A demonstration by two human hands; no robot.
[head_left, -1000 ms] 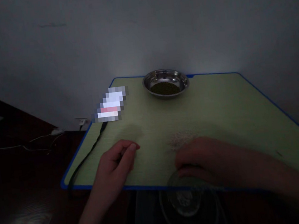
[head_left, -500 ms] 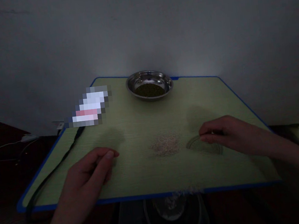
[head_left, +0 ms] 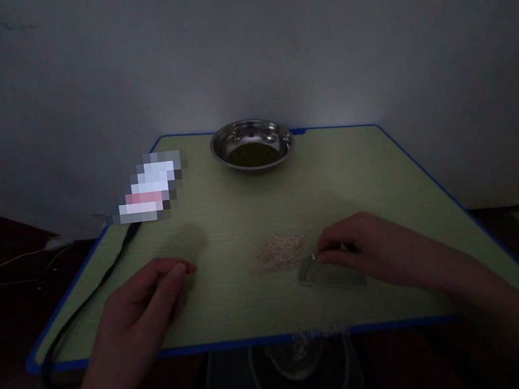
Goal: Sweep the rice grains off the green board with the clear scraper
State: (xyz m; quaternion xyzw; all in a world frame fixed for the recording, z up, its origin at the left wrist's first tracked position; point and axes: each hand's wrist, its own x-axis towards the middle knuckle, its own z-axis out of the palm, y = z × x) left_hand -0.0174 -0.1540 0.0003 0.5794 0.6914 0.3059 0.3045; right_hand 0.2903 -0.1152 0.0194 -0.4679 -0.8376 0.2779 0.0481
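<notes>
In dim light my right hand pinches the rim of a small clear glass dish, tilted on edge on the green table. The dish stands just right of a small pile of pale grains. My left hand rests on the table's near left part with its fingers curled in loosely, thumb against forefinger, and nothing visible in it. A few grains lie on the blue front edge of the table.
A steel bowl with dark green beans stands at the back of the table. A blurred-out flat object lies at the left, and a black cable runs from it along the left edge. Below the front edge sits a clear container.
My right hand has drawn the glass dish left, from flat on the table to tilted beside the grain pile. A second ago it held the dish below the front edge. My left hand stayed put.
</notes>
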